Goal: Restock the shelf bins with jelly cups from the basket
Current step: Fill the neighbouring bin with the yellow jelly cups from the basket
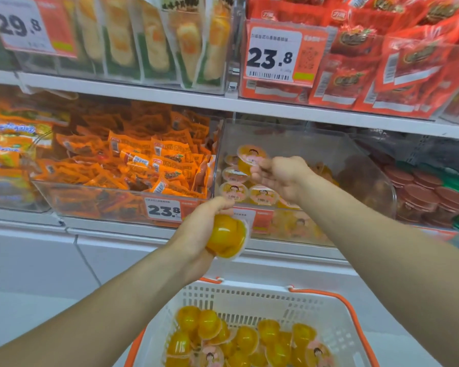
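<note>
The right hand (278,176) is reaching into the clear shelf bin (342,154), its fingers pinching a jelly cup (249,157) above the cups already lying there. The left hand (204,229) is gripping a second orange jelly cup (227,235) in front of the bin's price label. More cups are lying in the white basket (249,298) below.

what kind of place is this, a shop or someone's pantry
Most likely a shop's snack aisle. White shelves carry clear bins of packaged snacks, price tags with barcodes hang on the bin fronts, and a white shopping basket of jelly cups sits below.
</note>
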`<state>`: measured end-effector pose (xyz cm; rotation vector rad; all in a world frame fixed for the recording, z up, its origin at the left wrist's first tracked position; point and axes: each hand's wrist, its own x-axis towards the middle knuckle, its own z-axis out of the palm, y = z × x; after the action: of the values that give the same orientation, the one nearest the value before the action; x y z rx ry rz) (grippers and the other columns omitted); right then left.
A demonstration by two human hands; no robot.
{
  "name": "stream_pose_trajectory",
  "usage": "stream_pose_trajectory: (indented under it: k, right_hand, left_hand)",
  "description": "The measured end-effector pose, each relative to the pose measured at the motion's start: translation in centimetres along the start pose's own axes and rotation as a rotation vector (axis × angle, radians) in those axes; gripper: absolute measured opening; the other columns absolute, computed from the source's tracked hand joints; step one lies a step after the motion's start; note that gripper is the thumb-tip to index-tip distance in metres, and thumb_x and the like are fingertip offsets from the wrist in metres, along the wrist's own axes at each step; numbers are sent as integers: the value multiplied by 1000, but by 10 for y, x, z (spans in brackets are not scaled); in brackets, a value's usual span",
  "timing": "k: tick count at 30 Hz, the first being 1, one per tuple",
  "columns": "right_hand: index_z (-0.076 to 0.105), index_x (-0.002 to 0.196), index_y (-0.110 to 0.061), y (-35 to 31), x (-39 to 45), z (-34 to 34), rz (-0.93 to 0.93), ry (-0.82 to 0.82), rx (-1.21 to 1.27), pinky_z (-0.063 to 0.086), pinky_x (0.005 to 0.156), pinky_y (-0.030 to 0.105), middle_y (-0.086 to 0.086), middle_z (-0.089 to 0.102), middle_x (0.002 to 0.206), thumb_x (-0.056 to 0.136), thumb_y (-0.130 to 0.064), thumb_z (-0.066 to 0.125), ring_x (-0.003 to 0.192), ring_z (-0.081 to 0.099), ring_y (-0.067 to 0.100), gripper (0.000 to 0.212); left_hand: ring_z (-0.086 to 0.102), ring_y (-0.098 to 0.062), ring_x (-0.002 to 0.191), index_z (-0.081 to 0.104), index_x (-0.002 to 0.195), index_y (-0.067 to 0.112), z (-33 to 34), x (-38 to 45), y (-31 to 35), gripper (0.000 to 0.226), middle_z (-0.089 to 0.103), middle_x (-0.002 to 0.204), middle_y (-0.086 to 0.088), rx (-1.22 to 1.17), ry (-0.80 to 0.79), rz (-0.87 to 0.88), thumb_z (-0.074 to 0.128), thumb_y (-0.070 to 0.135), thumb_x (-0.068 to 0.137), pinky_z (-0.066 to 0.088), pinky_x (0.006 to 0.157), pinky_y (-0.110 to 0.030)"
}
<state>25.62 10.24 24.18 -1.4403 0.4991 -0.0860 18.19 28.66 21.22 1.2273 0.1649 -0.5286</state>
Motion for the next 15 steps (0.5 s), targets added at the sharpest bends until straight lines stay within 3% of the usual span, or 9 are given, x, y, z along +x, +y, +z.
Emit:
stream_pose_trajectory:
  k: [3, 6, 8, 10, 11, 15]
  right_hand:
    - [58, 117, 8, 5, 56, 22, 66, 67, -75, 52, 42, 22, 12, 65, 73, 98, 5, 49, 49, 64, 13, 21]
    - [60, 101, 2, 7, 89, 39, 59, 85, -131, 49, 37, 23, 10, 65, 72, 95, 2, 59, 45, 62, 14, 7]
    - [62, 99, 5, 5, 105, 42, 14, 155, -187, 61, 54, 35, 13, 70, 70, 83, -4, 76, 55, 69, 20, 23]
    - [64, 107, 8, 3, 118, 45, -18, 144, -217, 62, 78, 43, 14, 72, 86, 83, -7, 75, 77, 73, 25, 30]
    - [64, 108, 9, 3, 125, 45, -18, 127, -225, 61, 83, 44, 14, 72, 90, 86, -6, 71, 83, 72, 25, 28]
    - [64, 92, 6, 2, 124, 49, 8, 162, -220, 62, 76, 43, 15, 73, 74, 89, -8, 71, 67, 73, 25, 16]
  left_hand:
    - [58, -19, 66, 66, 100, 12, -8, 4, -1, 19, 63, 80, -7, -27, -7, 2, 67, 25, 86, 45, 59, -29]
    - [57, -22, 72, 65, 105, 11, -16, 7, 0, 23, 63, 86, -11, -66, 6, -1, 66, 25, 86, 45, 61, -33]
    - [58, -23, 72, 64, 107, 11, -21, 8, 2, 24, 62, 88, -12, -105, 6, 2, 65, 24, 86, 45, 60, -33]
    - [57, -24, 74, 65, 110, 12, -24, 8, 3, 27, 62, 90, -13, -127, -7, 0, 64, 25, 87, 46, 61, -33]
    - [58, -24, 75, 65, 111, 12, -25, 7, 3, 28, 62, 90, -13, -133, -19, -1, 64, 25, 87, 46, 61, -33]
    - [61, -19, 62, 64, 98, 13, -20, 3, 2, 14, 66, 76, -9, -152, -72, 1, 61, 24, 90, 48, 57, -32]
